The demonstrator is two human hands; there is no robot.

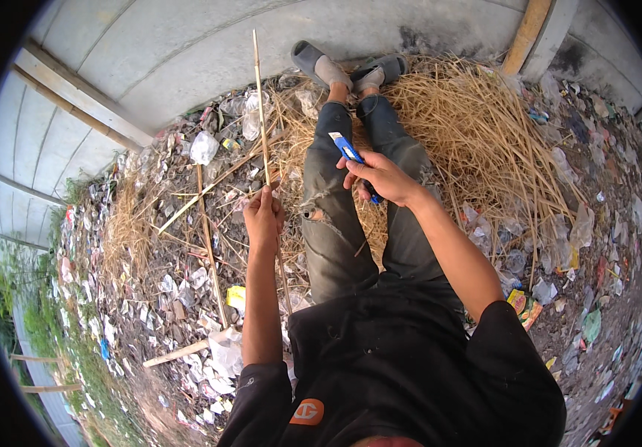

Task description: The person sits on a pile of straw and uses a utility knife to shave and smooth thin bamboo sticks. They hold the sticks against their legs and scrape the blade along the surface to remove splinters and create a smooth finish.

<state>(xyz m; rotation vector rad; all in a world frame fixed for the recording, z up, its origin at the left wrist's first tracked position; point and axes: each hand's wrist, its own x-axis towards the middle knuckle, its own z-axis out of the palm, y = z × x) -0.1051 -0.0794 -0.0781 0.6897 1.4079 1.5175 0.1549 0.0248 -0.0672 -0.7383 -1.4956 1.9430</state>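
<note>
Bamboo-pale thin stick [260,112] being gripped upright in the closed left hand [263,217], just left of the knees; blue utility knife [350,155] being clasped in the closed right hand [382,177], blade apart from the stick. Trimming seemingly barely underway. Dry straw [477,127], plastic litter [209,149] and loose sticks [209,246] crowding the ground around outstretched legs [336,223].

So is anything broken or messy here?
Yes. The trousers have a torn hole at the left knee. Plastic litter lies scattered across the ground beside the dry straw. The thin stick in the left hand looks whole.
</note>
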